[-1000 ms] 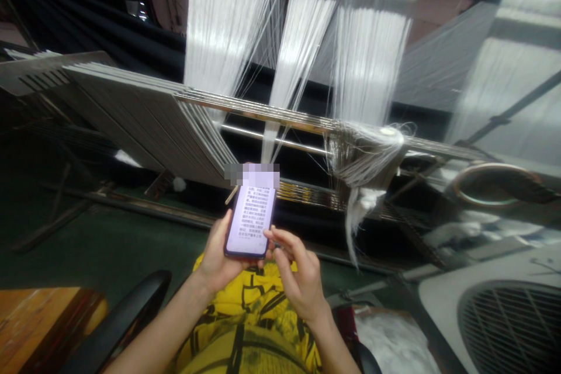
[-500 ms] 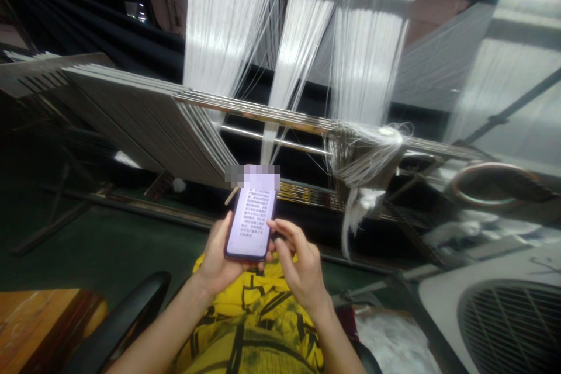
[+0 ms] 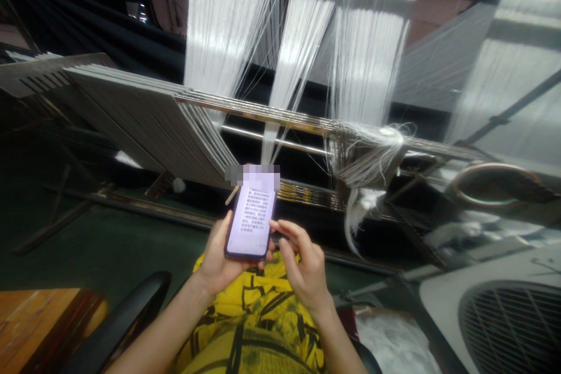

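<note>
My left hand [image 3: 218,263] is wrapped round a smartphone [image 3: 251,222] with a lit screen full of text, held above my lap in yellow and black clothing [image 3: 252,315]. My right hand [image 3: 302,266] hovers at the phone's right edge, fingers loosely curled, with the forefinger tip beside the screen and nothing in its grasp.
Ahead stands a loom with white warp threads [image 3: 302,41] hanging down to metal bars [image 3: 280,117] and a stack of heddle frames [image 3: 144,117]. A tangled thread bundle [image 3: 366,155] hangs at right. A grey fan housing [image 3: 504,315], a black chair arm [image 3: 127,315] and an orange surface [image 3: 35,321] flank me.
The text on the phone screen has scrolled. My right hand has shifted slightly to the right, its forefinger lifted off by the screen edge. My left hand stays put.
</note>
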Demonstrator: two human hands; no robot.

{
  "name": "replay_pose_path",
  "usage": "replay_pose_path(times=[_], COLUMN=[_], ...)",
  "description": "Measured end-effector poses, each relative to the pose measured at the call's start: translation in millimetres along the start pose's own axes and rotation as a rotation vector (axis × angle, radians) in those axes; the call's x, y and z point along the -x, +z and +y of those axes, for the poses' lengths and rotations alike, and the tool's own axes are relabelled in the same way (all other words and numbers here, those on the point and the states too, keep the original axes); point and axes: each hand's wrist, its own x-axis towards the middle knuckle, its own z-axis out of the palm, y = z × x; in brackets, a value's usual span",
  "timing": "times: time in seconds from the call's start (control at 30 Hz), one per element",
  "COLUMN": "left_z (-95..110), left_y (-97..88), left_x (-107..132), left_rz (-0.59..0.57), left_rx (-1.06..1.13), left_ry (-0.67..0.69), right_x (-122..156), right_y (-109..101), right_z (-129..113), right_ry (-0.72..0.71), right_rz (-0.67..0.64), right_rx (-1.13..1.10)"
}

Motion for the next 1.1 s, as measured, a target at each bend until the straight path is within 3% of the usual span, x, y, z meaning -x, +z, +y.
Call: replay_pose_path(times=[1.1], left_z=[1.5], left_y=[1.1], left_x=[0.0], left_rz=[0.039], left_rx=[0.042], left_ry=[0.012], right_x=[5.8], right_y=[4.6], right_z=[-1.0], right_ry=[-0.034], right_rz=[0.045], right_rx=[-0.089])
